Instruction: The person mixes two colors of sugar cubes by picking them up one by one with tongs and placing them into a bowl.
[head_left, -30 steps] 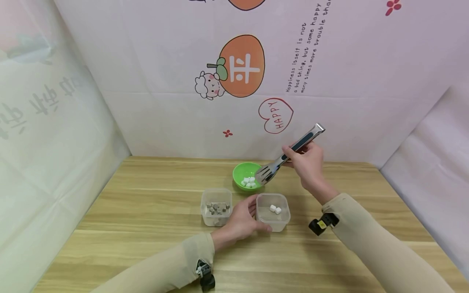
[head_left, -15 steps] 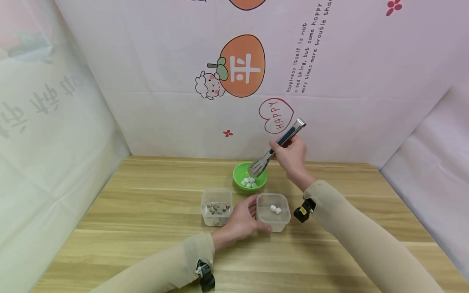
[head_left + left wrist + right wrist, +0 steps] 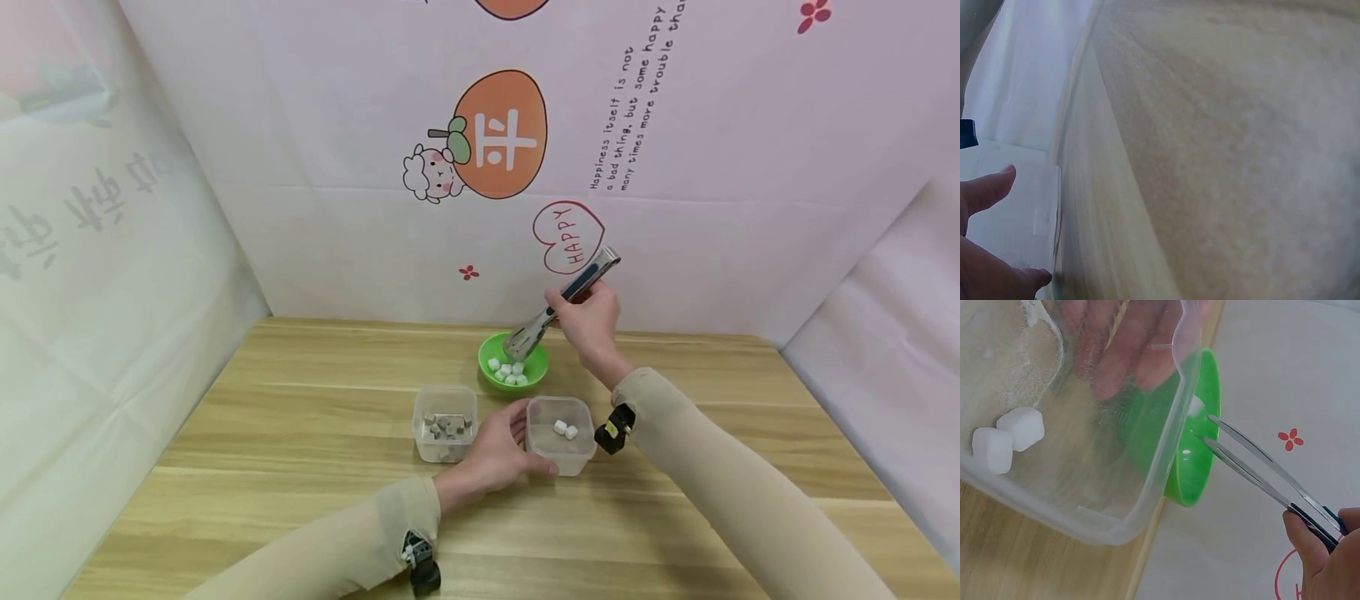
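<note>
My left hand (image 3: 495,454) grips the left and front sides of a clear plastic container (image 3: 573,464), thumb at its front and fingers along its far left side. Two small white rounded cubes (image 3: 566,429) lie in that container. With my right hand (image 3: 591,323) I hold metal tongs (image 3: 534,330) with dark grip panels, slanted down to the left. Their slotted ends are inside the green bowl (image 3: 538,377), over its far half. Several white cubes sit in the bowl's near part. In the right wrist view, the tong tips stand slightly apart with nothing between them.
A second clear container (image 3: 427,450), holding several grey-brown chunks, stands left of my left hand. Behind the bowl, the wooden table (image 3: 300,400) ends at a printed white cloth backdrop (image 3: 352,258). Cloth also hangs at both sides.
My right hand has brought the tongs leftward from the bowl's right rim to inside the bowl. One white cube now lies at the bowl's left side. My left hand stays on the container.
</note>
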The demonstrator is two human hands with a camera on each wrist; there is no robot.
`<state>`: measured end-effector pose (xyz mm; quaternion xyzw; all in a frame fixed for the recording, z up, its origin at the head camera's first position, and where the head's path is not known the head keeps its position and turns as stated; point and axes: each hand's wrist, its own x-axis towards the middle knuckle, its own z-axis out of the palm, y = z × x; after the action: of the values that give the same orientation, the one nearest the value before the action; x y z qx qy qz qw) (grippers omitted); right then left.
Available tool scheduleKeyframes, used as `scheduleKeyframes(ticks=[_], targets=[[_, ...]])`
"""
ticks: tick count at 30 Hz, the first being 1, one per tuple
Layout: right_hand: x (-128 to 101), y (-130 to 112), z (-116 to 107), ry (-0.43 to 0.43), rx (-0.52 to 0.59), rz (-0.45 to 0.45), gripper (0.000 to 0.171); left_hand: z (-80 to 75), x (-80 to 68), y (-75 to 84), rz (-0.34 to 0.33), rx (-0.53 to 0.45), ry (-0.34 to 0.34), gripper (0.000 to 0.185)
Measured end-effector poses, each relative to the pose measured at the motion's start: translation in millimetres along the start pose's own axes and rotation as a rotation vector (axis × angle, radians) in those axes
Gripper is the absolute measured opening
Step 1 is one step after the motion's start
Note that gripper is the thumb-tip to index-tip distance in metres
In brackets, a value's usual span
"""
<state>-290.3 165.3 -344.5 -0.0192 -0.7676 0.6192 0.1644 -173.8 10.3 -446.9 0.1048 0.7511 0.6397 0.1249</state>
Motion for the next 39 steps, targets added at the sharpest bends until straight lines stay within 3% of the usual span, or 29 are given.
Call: scheduleKeyframes(ticks=[8,19,29,34,39], targets=[[-10.7,-8.9,-14.0,-0.020,0.028,-0.012,0.024,-0.5,0.0,1.0,-0.005,-0.003,-0.005,0.106],[-47.7,-30.8,-55.5,-0.094,0.079,-0.049,0.021,1.1,-2.2,2.1,0.004,-0.014,0.011,0.105],[-69.4,-21.6,-87.1,-0.231,-0.070,-0.243,0.022,0.7,-1.8,1.4,-0.005,0.006,-0.001,0.107],[-73.3,-9.8,-91.6,-0.308,-0.177,-0.388,0.017,0.5,-0.8,1.3,-0.012,0.017,0.003,0.108],[-80.1,-0.7,-90.4,-0.386,-0.177,-0.429,0.019,1.0,-0.3,0.6,-0.010,0.013,0.000,0.108]])
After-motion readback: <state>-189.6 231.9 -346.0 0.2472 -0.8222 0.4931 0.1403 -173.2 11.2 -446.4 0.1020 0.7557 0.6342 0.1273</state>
